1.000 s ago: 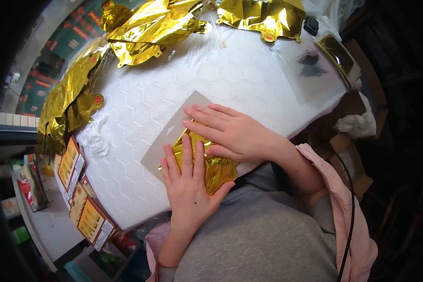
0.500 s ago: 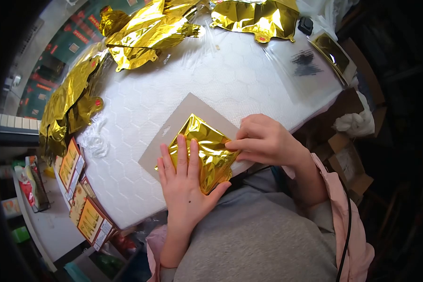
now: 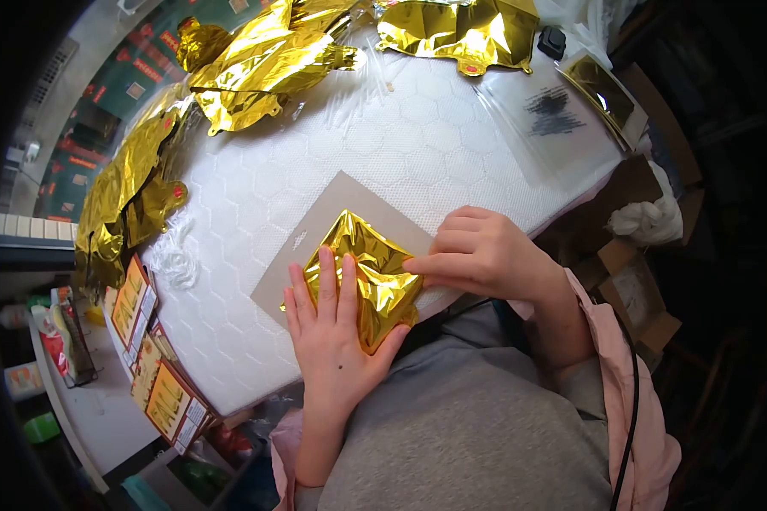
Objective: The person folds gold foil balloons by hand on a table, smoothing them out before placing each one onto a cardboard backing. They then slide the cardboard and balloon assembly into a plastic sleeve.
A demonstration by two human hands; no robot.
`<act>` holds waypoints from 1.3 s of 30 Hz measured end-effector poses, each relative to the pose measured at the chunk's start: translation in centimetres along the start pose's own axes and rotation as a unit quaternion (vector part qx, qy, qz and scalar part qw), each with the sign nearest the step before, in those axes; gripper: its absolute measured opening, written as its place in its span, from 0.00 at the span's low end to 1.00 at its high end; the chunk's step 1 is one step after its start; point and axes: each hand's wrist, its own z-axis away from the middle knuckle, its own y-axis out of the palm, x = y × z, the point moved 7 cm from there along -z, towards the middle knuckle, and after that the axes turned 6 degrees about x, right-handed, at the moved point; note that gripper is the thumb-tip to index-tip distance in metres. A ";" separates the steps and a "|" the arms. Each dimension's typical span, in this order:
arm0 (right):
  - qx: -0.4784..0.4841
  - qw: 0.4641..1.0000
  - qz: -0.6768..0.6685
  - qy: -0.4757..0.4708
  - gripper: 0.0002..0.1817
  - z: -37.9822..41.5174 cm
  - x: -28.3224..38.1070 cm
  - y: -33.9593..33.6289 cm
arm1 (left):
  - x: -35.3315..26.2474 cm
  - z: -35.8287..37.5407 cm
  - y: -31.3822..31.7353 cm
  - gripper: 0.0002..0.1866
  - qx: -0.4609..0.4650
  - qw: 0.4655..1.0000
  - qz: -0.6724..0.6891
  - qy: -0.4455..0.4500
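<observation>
A folded gold foil balloon [image 3: 375, 264] lies on a grey card [image 3: 291, 255] that has a hang slot near its left edge. My left hand [image 3: 332, 332] rests flat on the foil's left side, fingers stretched out and thumb apart along its lower edge. My right hand [image 3: 477, 255] is closed in a pinch on the right corner of the foil, thumb and index finger together. Part of the foil is hidden under my left fingers.
Other gold foil balloons [image 3: 268, 68] lie along the table's [image 3: 230, 315] far and left edges. White string [image 3: 175, 255] and printed "FALL" cards [image 3: 170, 404] are at the left. Clear plastic bags [image 3: 528, 145] and a small black object [image 3: 551, 43] are at the far right.
My right hand's pinching fingers have shifted slightly left with the foil's corner. My left hand stays flat on the foil, its thumb a little closer in.
</observation>
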 end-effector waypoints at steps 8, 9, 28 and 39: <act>-0.040 0.982 -0.182 0.008 0.13 0.1 0.3 0.4 | 0.3 0.1 0.0 0.49 0.006 1.000 0.008 0.009; -0.038 0.970 -0.239 0.025 0.12 0.5 -0.2 0.9 | 0.4 0.1 0.0 0.47 0.012 1.000 0.017 0.007; -0.097 0.987 -0.107 0.067 0.12 -1.7 1.9 4.1 | 0.5 0.2 0.1 0.41 0.014 0.999 0.046 0.008; -0.115 0.988 -0.096 0.029 0.09 -1.8 2.8 4.2 | 0.6 0.1 0.2 0.42 0.017 0.999 0.039 0.004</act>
